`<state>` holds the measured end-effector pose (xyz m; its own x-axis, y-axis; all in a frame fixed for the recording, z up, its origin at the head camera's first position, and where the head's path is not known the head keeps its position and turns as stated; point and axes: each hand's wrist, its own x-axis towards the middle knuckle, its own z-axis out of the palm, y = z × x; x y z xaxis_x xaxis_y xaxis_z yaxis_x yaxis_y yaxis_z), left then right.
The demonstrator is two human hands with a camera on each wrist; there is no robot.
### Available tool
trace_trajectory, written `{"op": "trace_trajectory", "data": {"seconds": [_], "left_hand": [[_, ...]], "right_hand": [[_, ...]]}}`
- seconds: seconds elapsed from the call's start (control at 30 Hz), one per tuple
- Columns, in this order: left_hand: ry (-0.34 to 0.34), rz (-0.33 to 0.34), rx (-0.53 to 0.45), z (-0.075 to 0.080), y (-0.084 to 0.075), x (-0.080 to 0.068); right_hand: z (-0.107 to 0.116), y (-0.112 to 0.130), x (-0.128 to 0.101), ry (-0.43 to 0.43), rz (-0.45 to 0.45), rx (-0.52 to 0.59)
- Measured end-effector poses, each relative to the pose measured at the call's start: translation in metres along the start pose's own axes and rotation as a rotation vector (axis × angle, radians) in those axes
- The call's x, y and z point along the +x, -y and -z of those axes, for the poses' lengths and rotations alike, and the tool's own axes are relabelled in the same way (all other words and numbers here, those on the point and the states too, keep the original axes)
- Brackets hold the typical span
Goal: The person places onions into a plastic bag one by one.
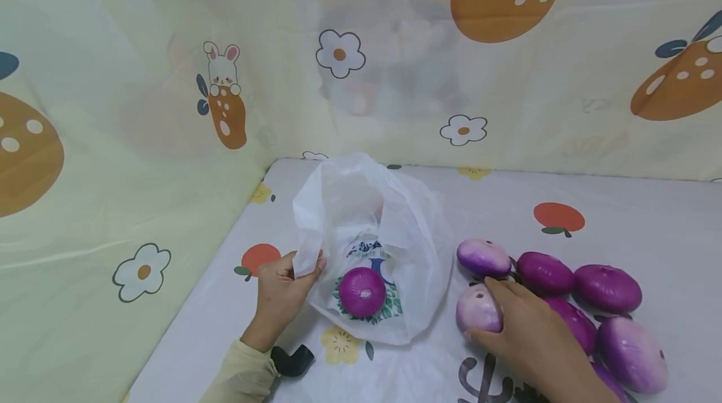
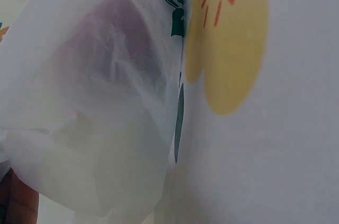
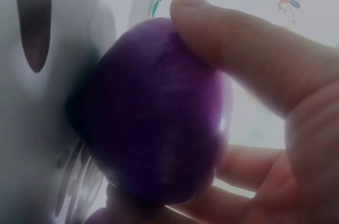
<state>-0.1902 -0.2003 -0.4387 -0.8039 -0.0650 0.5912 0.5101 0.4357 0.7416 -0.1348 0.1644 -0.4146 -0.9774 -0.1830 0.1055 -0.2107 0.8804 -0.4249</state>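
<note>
I found the bag (image 1: 366,246) lying open on the table (image 1: 648,227) left of centre, with one onion (image 1: 362,291) inside it and my left hand (image 1: 282,293) on its left edge. The other onions (image 1: 606,287) lay in a cluster on the table to the right of the bag, well apart from it. My right hand (image 1: 530,334) rested on the cluster's nearest-left onion (image 1: 478,309), in front of the rest, with the curtain (image 1: 169,77) standing behind and to the left of the table.
</note>
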Motion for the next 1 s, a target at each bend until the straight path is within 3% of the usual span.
{"op": "trace_trajectory", "data": {"seconds": [1.0], "left_hand": [[-0.015,0.048,-0.005,-0.0006,0.0011,-0.0001]], "right_hand": [[0.0070,0.0058,-0.0008,-0.002,-0.081,0.008]]}}
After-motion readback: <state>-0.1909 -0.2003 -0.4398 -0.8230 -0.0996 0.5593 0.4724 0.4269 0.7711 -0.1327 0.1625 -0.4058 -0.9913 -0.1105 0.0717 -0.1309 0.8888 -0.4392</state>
